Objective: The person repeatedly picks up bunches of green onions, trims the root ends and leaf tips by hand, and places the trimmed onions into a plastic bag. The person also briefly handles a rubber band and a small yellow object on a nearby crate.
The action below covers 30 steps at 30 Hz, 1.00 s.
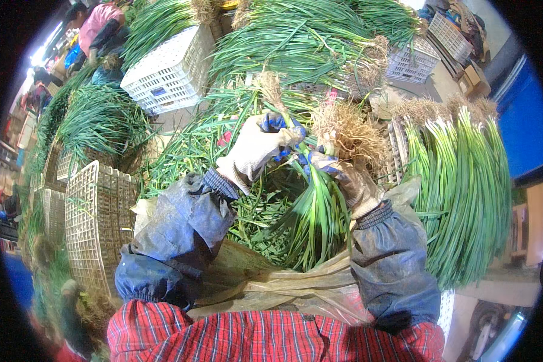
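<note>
My left hand (267,145), in a white knit glove with blue-coated fingers, grips the pale stems of a green onion (289,118) just below its roots. My right hand (339,174), in a dirtier glove of the same kind, holds a bunch of green onions (319,212) by the stems; its leaves hang down over my lap. A thick clump of tan roots (350,131) shows right beside and above my right hand. Loose green leaves (262,226) lie beneath both hands, above a translucent plastic sheet (289,285) across my lap.
Trimmed-looking green onions (466,194) lie in a row at the right, and a large heap (285,40) lies ahead. White plastic crates stand ahead left (172,68), at left (99,221) and ahead right (412,61). A person in pink (100,27) is at upper left.
</note>
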{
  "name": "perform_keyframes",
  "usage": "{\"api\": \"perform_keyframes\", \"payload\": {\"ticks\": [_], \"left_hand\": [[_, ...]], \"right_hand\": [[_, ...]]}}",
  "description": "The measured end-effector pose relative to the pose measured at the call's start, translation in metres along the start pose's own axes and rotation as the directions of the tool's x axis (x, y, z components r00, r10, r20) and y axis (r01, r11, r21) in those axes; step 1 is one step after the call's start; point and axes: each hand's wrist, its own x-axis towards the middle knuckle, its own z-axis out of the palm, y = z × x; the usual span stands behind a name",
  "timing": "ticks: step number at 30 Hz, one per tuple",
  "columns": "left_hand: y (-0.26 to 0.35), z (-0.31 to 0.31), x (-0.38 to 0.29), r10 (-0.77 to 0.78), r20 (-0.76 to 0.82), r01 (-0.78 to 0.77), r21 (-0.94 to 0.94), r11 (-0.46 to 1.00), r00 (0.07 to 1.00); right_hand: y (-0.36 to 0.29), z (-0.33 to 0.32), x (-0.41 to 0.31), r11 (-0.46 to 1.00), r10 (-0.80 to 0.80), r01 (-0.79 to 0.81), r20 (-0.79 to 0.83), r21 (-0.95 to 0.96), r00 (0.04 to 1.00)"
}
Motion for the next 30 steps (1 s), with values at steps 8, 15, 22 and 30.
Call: {"api": "perform_keyframes", "payload": {"ticks": [8,15,22,30], "left_hand": [[0.013,-0.009,-0.001,-0.056,0.131,0.04,0.123,0.992,0.99],[0.005,-0.03,0.01,0.01,0.014,-0.011,0.108,0.994,1.0],[-0.007,-0.024,0.022,0.039,-0.278,-0.034,0.022,0.999,0.96],[-0.003,-0.164,0.065,-0.011,-0.07,-0.032,-0.59,0.807,0.997]], "right_hand": [[-0.013,-0.016,0.002,0.859,0.315,-0.323,0.087,0.399,0.945],[-0.029,0.003,0.002,0.885,0.403,-0.362,-0.091,0.294,0.911],[-0.012,-0.005,0.007,0.934,0.202,-0.217,0.082,0.285,0.976],[-0.012,-0.005,-0.002,0.8,0.334,-0.337,0.098,0.496,0.937]]}}
